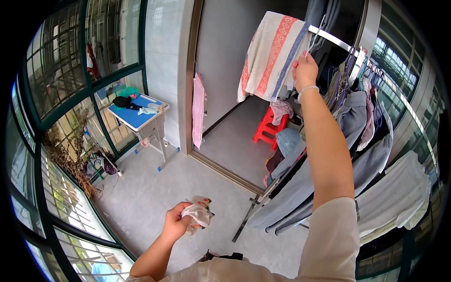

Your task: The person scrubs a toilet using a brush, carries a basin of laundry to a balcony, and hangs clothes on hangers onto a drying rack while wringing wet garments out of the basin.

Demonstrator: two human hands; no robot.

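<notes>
In the head view, my left hand (175, 223) is low in front of me, closed on a crumpled white cloth (199, 214) with a patch of coloured print. What kind of garment it is I cannot tell. My right hand (305, 71) reaches up to the metal rail (336, 38), its fingers pinched on a thin white hanger (317, 36) whose hook rises above the rail. Just left of that hand, a white towel (272, 56) with red patterned and blue stripes drapes over the rail's end.
Several clothes (359, 110) hang along the rack at right, above its dark foot (245, 218). A red stool (270, 129) holding cloth stands beyond the doorway. A blue-topped folding table (138, 113) with small items is at left, and a pink cloth (198, 110) hangs by the door frame.
</notes>
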